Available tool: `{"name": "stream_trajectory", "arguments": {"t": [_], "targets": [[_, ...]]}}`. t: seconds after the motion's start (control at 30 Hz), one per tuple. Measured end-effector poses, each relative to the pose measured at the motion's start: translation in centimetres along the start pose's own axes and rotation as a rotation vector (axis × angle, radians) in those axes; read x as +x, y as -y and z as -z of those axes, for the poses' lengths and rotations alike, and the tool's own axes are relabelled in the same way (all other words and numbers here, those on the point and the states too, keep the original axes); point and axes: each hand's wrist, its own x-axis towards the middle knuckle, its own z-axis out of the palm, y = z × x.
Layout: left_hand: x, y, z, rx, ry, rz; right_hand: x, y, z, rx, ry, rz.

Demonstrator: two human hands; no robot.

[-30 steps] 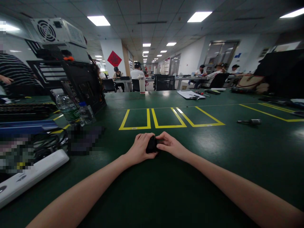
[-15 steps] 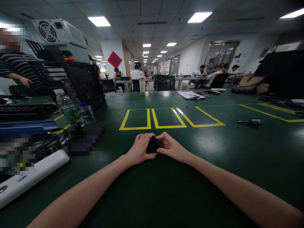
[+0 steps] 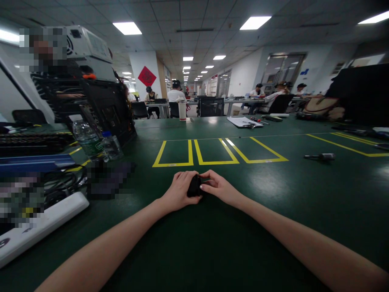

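Left hand (image 3: 179, 190) curls fingers around black part (image 3: 194, 187); right hand (image 3: 219, 187) has fingertips pinching its right side. Bottle (image 3: 88, 138) label: green, lettering too small to read.

3 yellow outlines (image 3: 216, 163) on green table (image 3: 170, 259)

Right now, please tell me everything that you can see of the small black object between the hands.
The black object is compact and dark all over, perhaps plastic, with no readable marking or clear separate parts. The left hand wraps its left side, thumb along the near edge; the right hand has its fingertips at the right side. It sits low at the green table, nearer than the yellow tape outlines. Its underside is hidden, so I cannot tell if it touches the table.
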Motion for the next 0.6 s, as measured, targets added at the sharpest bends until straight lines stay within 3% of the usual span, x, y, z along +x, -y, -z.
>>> {"name": "stream_trajectory", "arguments": {"t": [0.17, 0.37, 0.6], "targets": [[0.00, 0.10, -0.09, -0.004, -0.008, -0.002, -0.49, 0.30, -0.20, 0.058, 0.043, 0.010], [0.04, 0.07, -0.07, -0.008, -0.011, 0.004, 0.18, -0.25, -0.20, -0.011, -0.060, 0.082], [0.07, -0.01, -0.12, -0.006, -0.010, 0.010, 0.19, -0.26, -0.21, -0.044, -0.025, 0.018]]}}
